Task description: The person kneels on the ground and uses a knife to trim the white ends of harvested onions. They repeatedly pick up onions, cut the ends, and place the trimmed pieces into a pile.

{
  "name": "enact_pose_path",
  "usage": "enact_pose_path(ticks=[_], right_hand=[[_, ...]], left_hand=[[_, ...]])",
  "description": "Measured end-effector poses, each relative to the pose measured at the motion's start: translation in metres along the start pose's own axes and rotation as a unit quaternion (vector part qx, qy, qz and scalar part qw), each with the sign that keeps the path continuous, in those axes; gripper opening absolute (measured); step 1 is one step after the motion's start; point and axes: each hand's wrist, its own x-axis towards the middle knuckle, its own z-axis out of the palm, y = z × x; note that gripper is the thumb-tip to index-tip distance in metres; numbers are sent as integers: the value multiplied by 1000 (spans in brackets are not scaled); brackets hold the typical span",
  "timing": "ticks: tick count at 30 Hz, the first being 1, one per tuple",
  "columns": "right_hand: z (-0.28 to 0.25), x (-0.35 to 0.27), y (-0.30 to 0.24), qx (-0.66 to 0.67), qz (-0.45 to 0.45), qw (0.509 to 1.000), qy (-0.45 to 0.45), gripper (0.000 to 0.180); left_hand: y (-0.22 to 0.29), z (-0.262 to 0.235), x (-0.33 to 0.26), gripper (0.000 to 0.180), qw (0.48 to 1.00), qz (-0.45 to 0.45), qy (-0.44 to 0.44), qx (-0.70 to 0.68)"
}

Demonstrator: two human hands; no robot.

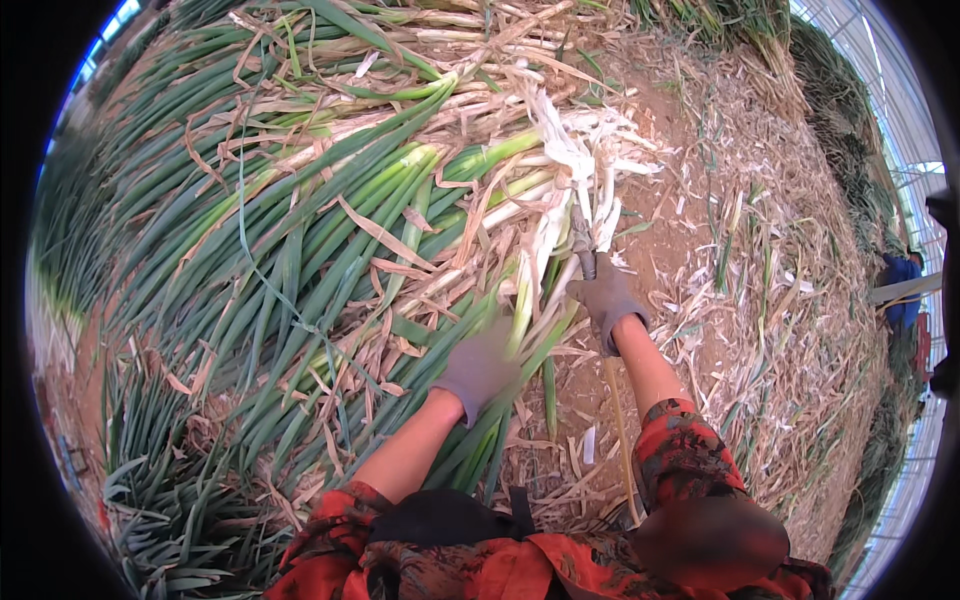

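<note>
My left hand, in a grey glove and blurred by motion, is closed round the green stalks of a long green onion. Its pale stem slants up and away from the hand. My right hand, also gloved, grips an air gun with a dark nozzle pointing away from me, beside the onion's white end. A thin yellowish hose trails from below that hand toward my body. Just beyond the nozzle lie white onion stems with loose, torn skins.
A broad heap of green onions covers the left side, their leaves fanning left. Peeled skins and dry leaves litter the soil on the right. More onion leaves lie at lower left. A person in blue is at the far right edge.
</note>
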Motion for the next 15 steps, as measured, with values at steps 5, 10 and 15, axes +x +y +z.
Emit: enact_pose_path(ticks=[5, 10, 15], right_hand=[[5, -68, 15, -7, 14, 1000, -8, 49], [24, -100, 39, -65, -48, 995, -58, 60], [-19, -24, -18, -25, 5, 1000, -11, 45]], left_hand=[[-46, 66, -8, 74, 980, 59, 43, -185], [-37, 41, -8, 46, 866, -122, -57, -481], [-27, 46, 2, 49, 974, -81, -70, -198]])
